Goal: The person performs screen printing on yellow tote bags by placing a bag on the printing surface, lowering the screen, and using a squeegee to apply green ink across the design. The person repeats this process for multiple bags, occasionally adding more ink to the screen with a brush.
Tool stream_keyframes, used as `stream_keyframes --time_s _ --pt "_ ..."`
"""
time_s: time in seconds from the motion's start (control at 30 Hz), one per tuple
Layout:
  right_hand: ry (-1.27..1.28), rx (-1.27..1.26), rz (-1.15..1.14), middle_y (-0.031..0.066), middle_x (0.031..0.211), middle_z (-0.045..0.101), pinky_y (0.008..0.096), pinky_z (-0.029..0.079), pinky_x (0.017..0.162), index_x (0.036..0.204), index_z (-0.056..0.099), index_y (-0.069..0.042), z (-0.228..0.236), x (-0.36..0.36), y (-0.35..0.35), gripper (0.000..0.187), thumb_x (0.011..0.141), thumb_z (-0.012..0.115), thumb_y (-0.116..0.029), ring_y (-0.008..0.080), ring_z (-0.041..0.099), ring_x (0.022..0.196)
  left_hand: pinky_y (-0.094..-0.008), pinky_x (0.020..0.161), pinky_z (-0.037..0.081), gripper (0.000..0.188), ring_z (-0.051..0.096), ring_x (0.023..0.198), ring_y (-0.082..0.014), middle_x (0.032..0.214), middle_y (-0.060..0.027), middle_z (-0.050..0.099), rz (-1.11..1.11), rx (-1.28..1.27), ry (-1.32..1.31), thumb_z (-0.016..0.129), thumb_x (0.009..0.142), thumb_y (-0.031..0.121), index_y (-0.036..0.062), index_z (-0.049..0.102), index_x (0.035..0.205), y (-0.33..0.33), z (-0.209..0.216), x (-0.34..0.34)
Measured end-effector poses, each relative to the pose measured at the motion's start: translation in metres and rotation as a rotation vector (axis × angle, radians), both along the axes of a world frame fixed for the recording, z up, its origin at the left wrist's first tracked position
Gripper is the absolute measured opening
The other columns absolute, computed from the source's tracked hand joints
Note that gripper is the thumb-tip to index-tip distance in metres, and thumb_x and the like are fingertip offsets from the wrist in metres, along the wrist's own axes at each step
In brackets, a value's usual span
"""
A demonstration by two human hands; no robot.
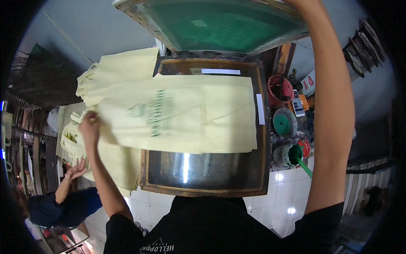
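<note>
A pale yellow cloth tote bag [186, 114] with a green print, slightly blurred, lies across the framed glass printing board [173, 171]. My left hand [89, 127] is closed on the bag's left end, by the handles. Above the board, a screen-printing frame [220, 27] with green mesh is tilted up. Stretched far forward, my right arm ends at the frame's upper right corner. Only part of my right hand [301, 4] shows at the top edge; its fingers are hidden.
More yellow bags [127, 63] are piled left of the board. At right stand a bowl of green ink [284, 123], a pail [282, 155] with a green-handled tool, a red bucket [279, 88] and a phone [298, 103]. A co-worker's hand [76, 170] is at lower left.
</note>
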State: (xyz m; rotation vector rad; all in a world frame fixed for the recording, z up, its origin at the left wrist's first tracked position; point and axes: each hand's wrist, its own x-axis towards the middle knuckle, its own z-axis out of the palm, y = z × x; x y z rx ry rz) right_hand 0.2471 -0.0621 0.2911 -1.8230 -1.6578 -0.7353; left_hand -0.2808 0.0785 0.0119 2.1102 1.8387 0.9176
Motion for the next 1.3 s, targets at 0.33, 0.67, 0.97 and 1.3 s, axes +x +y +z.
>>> stream_keyframes --time_s 0.33,0.67,0.97,1.3 --pt "-0.065 -0.003 0.063 0.0291 0.094 0.072 0.0477 0.054 0.084 0.098 0.076 0.006 0.006 0.019 0.017 0.044 0.085 0.075 -0.037 0.0434 0.07 0.089 -0.0561 0.122 0.019 0.074 0.031 0.148 -0.0433 0.156 -0.0295 0.038 -0.848 -0.069 0.071 0.068 0.091 0.046 0.0047 0.047 0.148 -0.095 -0.081 0.35" --pt "-0.055 -0.021 0.12 0.028 0.094 0.072 0.0479 0.054 0.083 0.093 0.077 0.004 0.005 0.028 0.018 0.039 0.086 0.076 -0.034 0.0424 0.07 0.089 -0.0669 0.12 -0.002 0.101 -0.006 0.155 -0.0458 0.168 -0.0265 0.006 -0.787 -0.306 0.472 0.056 0.087 0.074 0.0147 0.022 0.162 -0.112 -0.092 0.487" --pt "-0.03 -0.02 0.148 0.026 0.096 0.073 0.047 0.055 0.084 0.095 0.078 0.002 0.003 0.029 0.02 0.034 0.086 0.075 -0.031 0.0414 0.071 0.089 -0.0739 0.116 -0.004 0.104 -0.007 0.154 -0.0491 0.169 -0.0249 0.003 -0.661 -0.399 0.487 0.061 0.084 0.073 0.015 0.023 0.162 -0.126 -0.074 0.494" --pt "0.011 -0.036 0.169 0.0268 0.094 0.074 0.0463 0.055 0.081 0.095 0.078 0.004 0.001 0.025 0.012 0.032 0.087 0.076 -0.026 0.0383 0.071 0.084 -0.0753 0.115 -0.004 0.106 -0.006 0.154 -0.05 0.168 -0.025 0.009 -0.635 -0.526 0.449 0.065 0.082 0.07 0.0161 0.023 0.163 -0.121 -0.065 0.505"
